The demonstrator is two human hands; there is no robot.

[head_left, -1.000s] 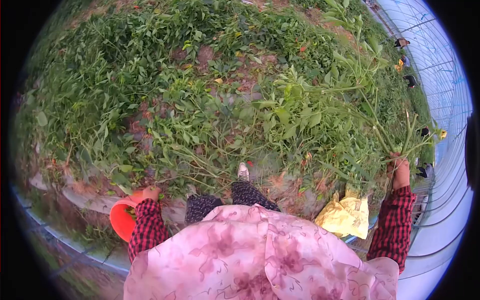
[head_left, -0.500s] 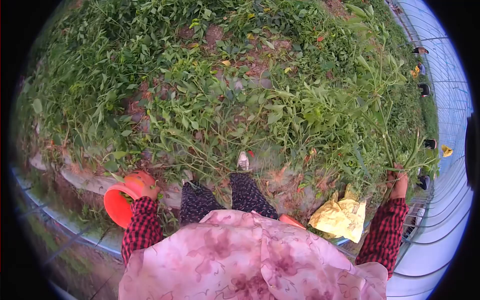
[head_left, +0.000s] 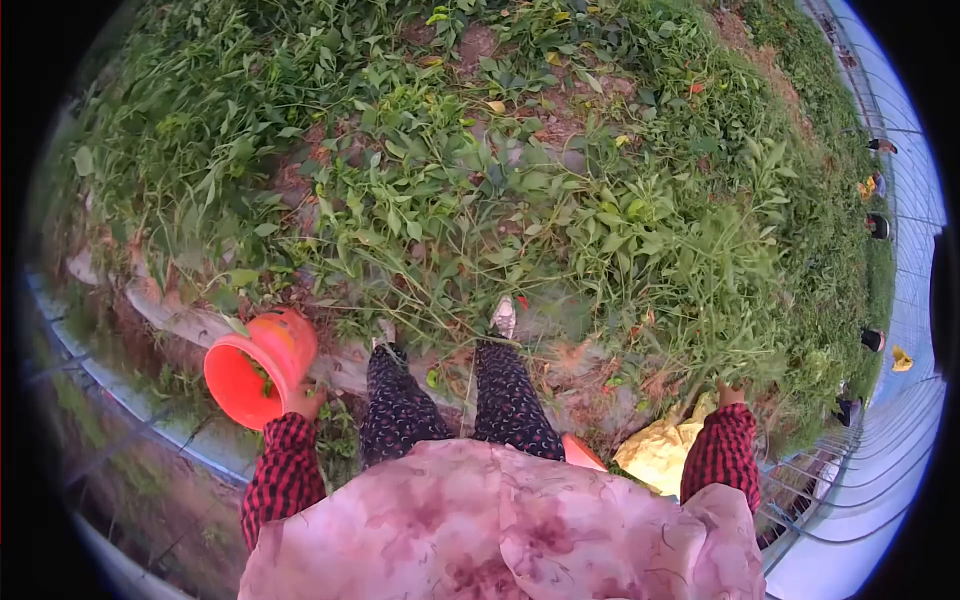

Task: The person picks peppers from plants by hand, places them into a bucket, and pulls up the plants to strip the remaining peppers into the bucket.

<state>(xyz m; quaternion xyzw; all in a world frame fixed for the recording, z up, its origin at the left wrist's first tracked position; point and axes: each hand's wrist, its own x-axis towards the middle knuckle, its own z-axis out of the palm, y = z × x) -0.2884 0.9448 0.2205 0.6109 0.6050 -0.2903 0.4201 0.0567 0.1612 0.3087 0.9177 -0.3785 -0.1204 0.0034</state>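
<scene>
My left hand [head_left: 306, 402] is closed at the near side of an orange-red bucket [head_left: 292, 345]. The bucket is tipped, its mouth facing left, with some green inside. Farther right, my right hand [head_left: 732, 394] is low among the leaves, at the base of the stems of a leafy plant that looks like a pepper plant [head_left: 715, 270]. Its fingers are partly hidden by foliage and appear closed around the stems. A yellow sack [head_left: 655, 455] lies just left of my right sleeve.
Leafy plants [head_left: 400, 190] lie tangled across the ground ahead, with a few red and yellow bits among them. An orange-red object [head_left: 582, 452] shows partly beside my leg. Along the right, people [head_left: 877, 226] are at a distance by the greenhouse wall [head_left: 915, 200].
My right hand has come down and leftward, and the plant that stood upright in it now leans onto the other foliage. My left hand sits lower on the bucket.
</scene>
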